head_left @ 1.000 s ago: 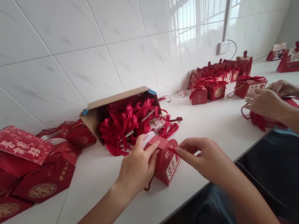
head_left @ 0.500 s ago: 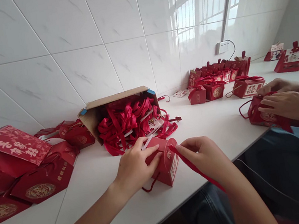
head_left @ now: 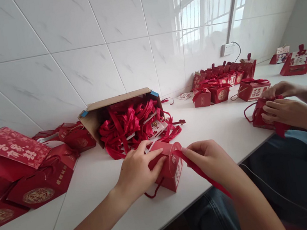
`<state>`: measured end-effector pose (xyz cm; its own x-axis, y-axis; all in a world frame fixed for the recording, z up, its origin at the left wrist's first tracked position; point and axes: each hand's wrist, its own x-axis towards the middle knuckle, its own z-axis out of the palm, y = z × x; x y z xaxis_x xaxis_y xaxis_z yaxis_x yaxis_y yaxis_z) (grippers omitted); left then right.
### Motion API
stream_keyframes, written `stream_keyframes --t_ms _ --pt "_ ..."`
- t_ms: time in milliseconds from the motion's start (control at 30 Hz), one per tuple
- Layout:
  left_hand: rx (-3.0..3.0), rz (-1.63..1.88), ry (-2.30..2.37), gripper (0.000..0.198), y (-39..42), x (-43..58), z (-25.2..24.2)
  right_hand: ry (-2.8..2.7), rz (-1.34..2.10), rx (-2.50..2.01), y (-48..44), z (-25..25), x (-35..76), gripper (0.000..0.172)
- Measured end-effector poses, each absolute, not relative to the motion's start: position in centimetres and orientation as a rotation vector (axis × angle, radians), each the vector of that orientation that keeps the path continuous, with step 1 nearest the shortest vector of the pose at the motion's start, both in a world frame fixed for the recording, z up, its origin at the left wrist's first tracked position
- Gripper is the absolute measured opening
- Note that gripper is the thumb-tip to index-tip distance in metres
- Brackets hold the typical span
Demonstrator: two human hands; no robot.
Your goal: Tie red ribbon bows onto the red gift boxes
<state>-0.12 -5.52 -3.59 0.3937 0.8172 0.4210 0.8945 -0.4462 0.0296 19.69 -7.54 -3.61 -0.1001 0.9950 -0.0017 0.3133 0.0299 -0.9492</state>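
Observation:
A small red gift box (head_left: 168,174) with a rounded flap and a dark red cord handle stands on the white table in front of me. My left hand (head_left: 138,165) grips it from the left, thumb and fingers over its top and side. My right hand (head_left: 205,155) pinches a red satin ribbon (head_left: 204,173) close to the box's flap. The ribbon runs from the flap through my fingers and hangs down past my wrist. Just behind the box, an open cardboard carton (head_left: 93,127) lies on its side, full of loose red ribbons (head_left: 125,124) and some printed cards.
Large red boxes (head_left: 36,193) are stacked at the left. Several red gift boxes (head_left: 219,93) stand in a group by the tiled wall. A co-worker's hands (head_left: 281,108) work on a red box (head_left: 258,114) at the right. The white table (head_left: 86,222) ends close to my body.
Very little differs. My hands keep the same hold on box and ribbon. The co-worker's hands and box have shifted slightly left in view.

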Motion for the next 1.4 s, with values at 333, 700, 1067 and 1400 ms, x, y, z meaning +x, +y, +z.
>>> stream_keyframes --t_ms 333,700,1067,1400 --pt "-2.482 -0.611 -1.437 0.026 -5.7 -0.2 -3.3 -1.497 1.201 -1.336 -7.6 -3.3 19.6 0.044" --pt "-2.516 -0.624 -1.394 0.026 -6.1 -0.1 -3.1 -1.586 1.155 -1.391 -7.7 -3.4 19.4 0.046" --pt "-2.493 -0.834 -1.170 0.035 -5.8 0.2 -3.3 -1.633 1.011 -1.454 -7.5 -3.9 18.8 0.042" --pt "-2.317 -1.097 -0.840 0.020 -6.1 0.4 -2.9 -1.674 0.988 -1.378 -7.9 -3.8 18.5 0.041"
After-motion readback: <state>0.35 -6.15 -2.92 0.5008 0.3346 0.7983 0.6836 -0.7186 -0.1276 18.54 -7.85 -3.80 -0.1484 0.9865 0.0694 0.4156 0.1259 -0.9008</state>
